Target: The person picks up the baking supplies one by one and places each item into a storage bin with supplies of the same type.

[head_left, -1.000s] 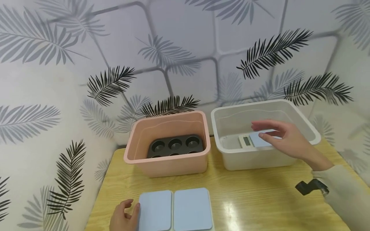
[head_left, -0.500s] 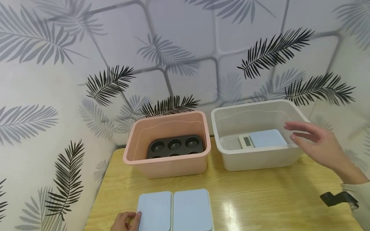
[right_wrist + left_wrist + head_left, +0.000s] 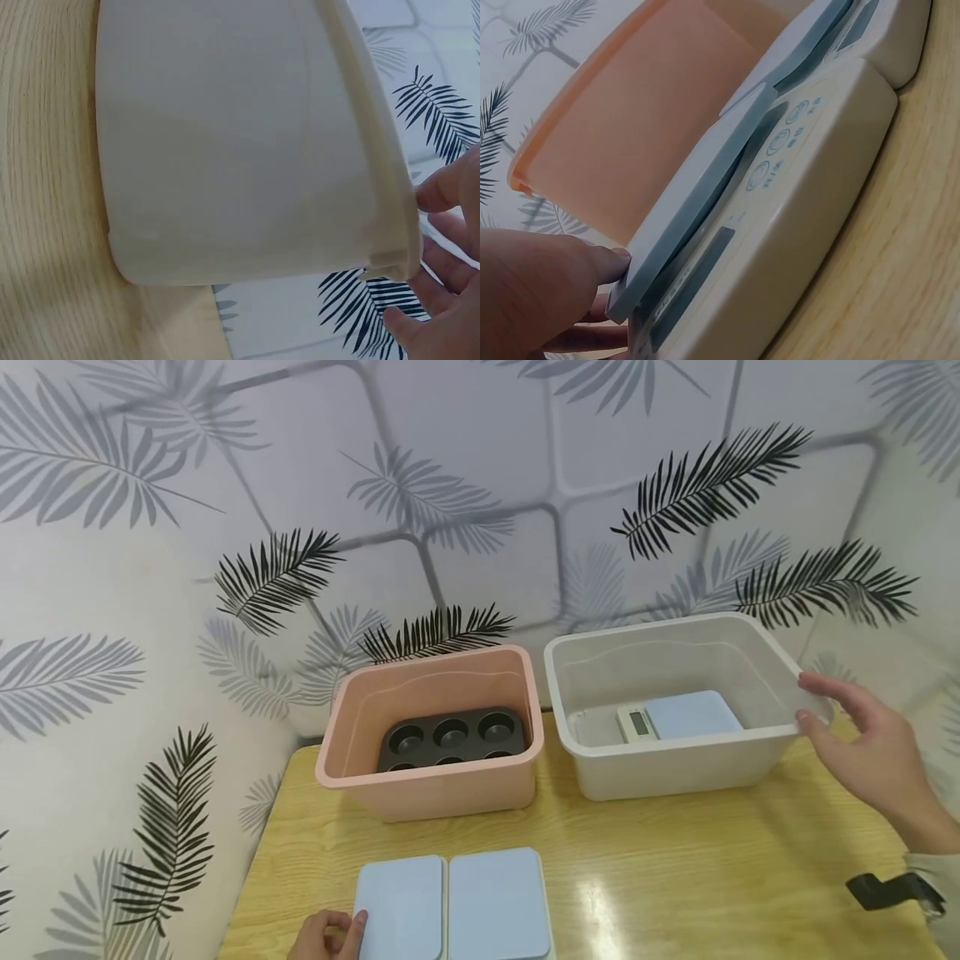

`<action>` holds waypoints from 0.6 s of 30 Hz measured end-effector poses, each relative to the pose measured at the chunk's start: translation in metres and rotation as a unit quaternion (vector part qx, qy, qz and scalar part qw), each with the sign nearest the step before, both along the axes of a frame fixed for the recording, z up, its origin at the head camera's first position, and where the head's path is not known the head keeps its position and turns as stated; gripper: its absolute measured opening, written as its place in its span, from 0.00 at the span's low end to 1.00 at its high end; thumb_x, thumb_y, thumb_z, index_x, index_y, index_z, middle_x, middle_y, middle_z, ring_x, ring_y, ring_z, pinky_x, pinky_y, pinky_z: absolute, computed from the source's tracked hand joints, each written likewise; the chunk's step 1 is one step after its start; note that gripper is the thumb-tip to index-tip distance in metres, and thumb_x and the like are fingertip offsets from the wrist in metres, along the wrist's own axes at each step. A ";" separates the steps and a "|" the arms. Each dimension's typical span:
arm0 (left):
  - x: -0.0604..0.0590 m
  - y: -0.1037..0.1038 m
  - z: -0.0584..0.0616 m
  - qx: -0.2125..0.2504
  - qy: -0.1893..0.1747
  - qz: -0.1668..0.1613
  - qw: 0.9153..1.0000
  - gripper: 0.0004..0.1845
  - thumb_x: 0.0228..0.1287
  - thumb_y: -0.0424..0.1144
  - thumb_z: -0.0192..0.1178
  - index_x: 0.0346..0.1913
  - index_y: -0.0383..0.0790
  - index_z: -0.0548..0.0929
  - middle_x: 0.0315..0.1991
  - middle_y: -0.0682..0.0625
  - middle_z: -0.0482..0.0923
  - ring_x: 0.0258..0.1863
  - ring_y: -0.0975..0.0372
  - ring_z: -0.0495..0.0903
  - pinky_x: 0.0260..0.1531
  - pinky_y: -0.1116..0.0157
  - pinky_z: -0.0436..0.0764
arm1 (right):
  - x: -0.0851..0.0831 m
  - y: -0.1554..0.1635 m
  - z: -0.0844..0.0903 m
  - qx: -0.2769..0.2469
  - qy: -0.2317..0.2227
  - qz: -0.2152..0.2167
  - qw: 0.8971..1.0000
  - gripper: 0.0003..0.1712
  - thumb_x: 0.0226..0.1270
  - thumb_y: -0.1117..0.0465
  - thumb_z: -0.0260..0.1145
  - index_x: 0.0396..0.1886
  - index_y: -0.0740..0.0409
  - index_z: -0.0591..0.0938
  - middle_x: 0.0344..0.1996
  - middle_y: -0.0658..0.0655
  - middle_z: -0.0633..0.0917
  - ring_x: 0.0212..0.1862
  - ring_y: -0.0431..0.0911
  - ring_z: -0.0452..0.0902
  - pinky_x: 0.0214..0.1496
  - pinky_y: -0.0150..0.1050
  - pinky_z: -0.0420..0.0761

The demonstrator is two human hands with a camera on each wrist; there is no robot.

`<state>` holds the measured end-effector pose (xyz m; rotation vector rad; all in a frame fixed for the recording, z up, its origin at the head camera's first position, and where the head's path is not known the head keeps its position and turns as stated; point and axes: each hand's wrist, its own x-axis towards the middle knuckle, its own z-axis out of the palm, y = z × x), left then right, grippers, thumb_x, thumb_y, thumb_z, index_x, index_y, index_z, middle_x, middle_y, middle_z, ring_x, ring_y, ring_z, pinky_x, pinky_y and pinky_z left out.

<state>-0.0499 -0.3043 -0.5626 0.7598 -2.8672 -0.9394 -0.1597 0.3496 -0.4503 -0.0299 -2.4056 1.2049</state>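
Note:
Two kitchen scales with pale blue platforms, a left scale [image 3: 401, 906] and a right scale [image 3: 498, 902], lie side by side on the table. My left hand [image 3: 327, 935] is at the left scale's outer side; in the left wrist view its thumb [image 3: 609, 262] touches the platform's edge, the other fingers partly hidden below. A third kitchen scale [image 3: 690, 716] sits inside the white bin [image 3: 675, 772]. At that bin's right end is my right hand [image 3: 873, 756], spread wide, with thumb and forefinger touching the rim. Nothing is held in it.
Left of the white bin stands a pink bin [image 3: 457, 793] containing a dark muffin tin [image 3: 453, 737]. Both bins are at the back of the wooden table [image 3: 675, 877], close to a leaf-patterned wall covering [image 3: 480, 485].
My right hand has moved from above the white bin out to the right, and now touches its rim. My left hand has shifted slightly lower beside the left scale.

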 end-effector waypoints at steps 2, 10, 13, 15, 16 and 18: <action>0.000 0.001 -0.001 -0.002 0.013 0.008 1.000 0.17 0.74 0.50 0.69 0.41 0.36 0.85 0.32 0.47 0.80 0.27 0.62 0.79 0.26 0.66 0.75 | -0.003 0.000 -0.005 0.001 0.002 -0.010 1.000 0.31 0.83 0.59 0.64 0.81 0.57 0.74 0.77 0.39 0.74 0.74 0.21 0.62 0.80 0.23 0.65; 0.002 0.004 0.002 0.004 0.040 0.018 0.999 0.14 0.72 0.46 0.70 0.39 0.36 0.86 0.33 0.46 0.80 0.29 0.61 0.79 0.28 0.68 0.74 | -0.008 0.003 -0.016 -0.020 -0.040 -0.023 0.999 0.39 0.84 0.55 0.64 0.87 0.57 0.63 0.82 0.68 0.65 0.81 0.45 0.64 0.57 0.09 0.69; 0.002 0.004 0.004 0.014 0.029 0.023 0.999 0.15 0.73 0.46 0.70 0.41 0.36 0.86 0.35 0.46 0.81 0.31 0.60 0.79 0.30 0.68 0.73 | -0.007 0.005 -0.020 -0.021 -0.058 -0.021 0.998 0.41 0.85 0.50 0.62 0.89 0.58 0.59 0.84 0.71 0.64 0.78 0.32 0.63 0.55 0.08 0.68; 0.001 0.004 0.006 0.021 0.022 0.023 0.999 0.14 0.74 0.46 0.70 0.42 0.36 0.85 0.36 0.46 0.81 0.32 0.60 0.78 0.31 0.68 0.73 | -0.007 0.006 -0.023 -0.032 -0.062 -0.015 0.997 0.42 0.86 0.50 0.62 0.89 0.57 0.58 0.82 0.74 0.65 0.70 0.25 0.69 0.52 0.09 0.71; 0.001 0.004 0.007 0.024 0.021 0.022 0.999 0.14 0.73 0.46 0.70 0.42 0.35 0.85 0.36 0.46 0.81 0.33 0.59 0.78 0.31 0.68 0.72 | -0.007 0.006 -0.025 -0.038 -0.064 -0.012 0.997 0.41 0.86 0.50 0.62 0.89 0.56 0.58 0.82 0.74 0.66 0.64 0.22 0.70 0.49 0.09 0.73; 0.001 0.004 0.008 0.032 0.019 0.022 0.999 0.14 0.73 0.45 0.70 0.42 0.35 0.85 0.37 0.46 0.81 0.33 0.59 0.78 0.31 0.69 0.72 | -0.008 0.007 -0.028 -0.053 -0.064 -0.003 0.997 0.40 0.86 0.51 0.61 0.89 0.53 0.59 0.80 0.74 0.67 0.55 0.17 0.70 0.45 0.11 0.76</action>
